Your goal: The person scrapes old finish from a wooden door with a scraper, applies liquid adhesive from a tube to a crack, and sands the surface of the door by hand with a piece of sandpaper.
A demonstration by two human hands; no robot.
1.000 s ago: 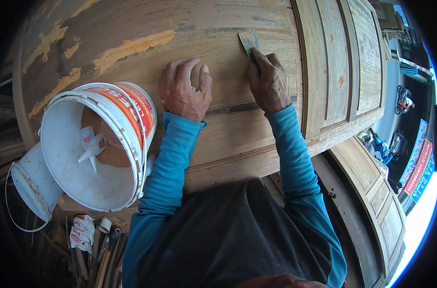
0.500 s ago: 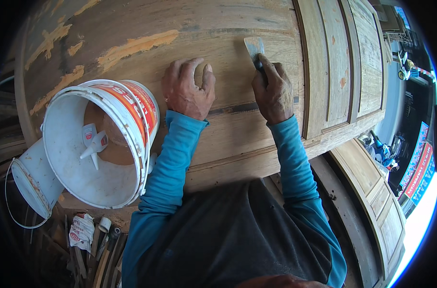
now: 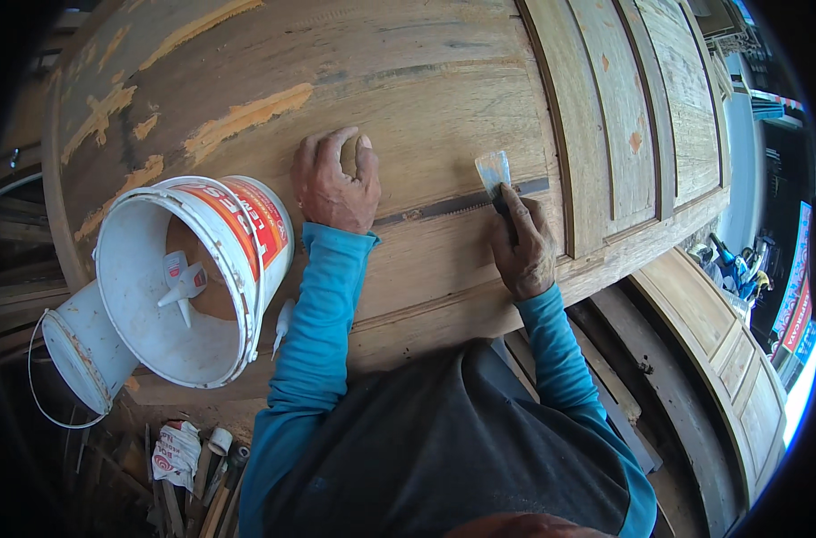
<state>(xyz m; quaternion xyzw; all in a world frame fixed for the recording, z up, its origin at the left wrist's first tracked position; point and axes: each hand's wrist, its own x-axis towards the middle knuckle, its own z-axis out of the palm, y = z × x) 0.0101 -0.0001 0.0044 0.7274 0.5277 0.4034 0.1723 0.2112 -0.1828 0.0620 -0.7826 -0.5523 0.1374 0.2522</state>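
A wooden door (image 3: 444,81) lies flat in front of me, with patches of orange-tan filler (image 3: 246,117) on its boards. My right hand (image 3: 520,247) grips a putty knife (image 3: 494,175), its pale blade pressed on a dark horizontal groove (image 3: 444,208) in the wood. My left hand (image 3: 336,184) rests on the door to the left of the groove, fingers curled around a lump of tan filler. Both sleeves are blue.
A white bucket (image 3: 188,278) with an orange label lies on its side at the door's near left edge, with a white plastic piece inside. A second white bucket (image 3: 81,345) hangs below it. Small containers and sticks (image 3: 193,466) lie underneath. More panelled doors (image 3: 730,359) lean at right.
My right hand has slid the putty knife to the right along the dark groove and nearer to me. My left hand has stayed on the door with the filler.
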